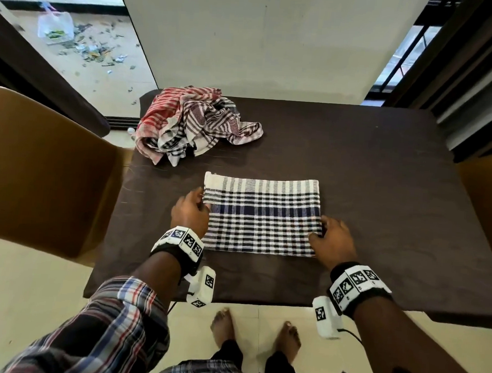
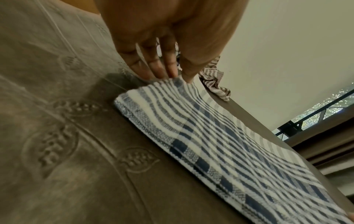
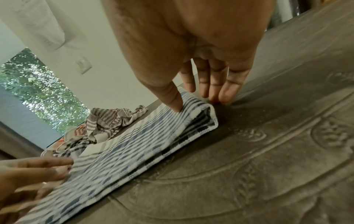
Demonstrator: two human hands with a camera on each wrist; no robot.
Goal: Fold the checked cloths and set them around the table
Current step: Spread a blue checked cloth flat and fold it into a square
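A blue-and-white checked cloth [image 1: 261, 216] lies folded into a flat rectangle on the dark brown table [image 1: 369, 179], near the front edge. My left hand [image 1: 191, 212] pinches the cloth's left edge between thumb and fingers; the left wrist view shows the fingertips [image 2: 172, 72] closing on a raised bit of the cloth [image 2: 229, 144]. My right hand [image 1: 334, 238] grips the right edge. In the right wrist view its thumb [image 3: 172, 98] sits on top of the cloth [image 3: 134, 144] and the fingers tuck in at the folded edge.
A crumpled pile of red, maroon and black checked cloths [image 1: 191, 122] lies at the table's back left. Brown chairs stand at the left side [image 1: 44, 168] and the right side [image 1: 491, 207]. A wall runs behind the table.
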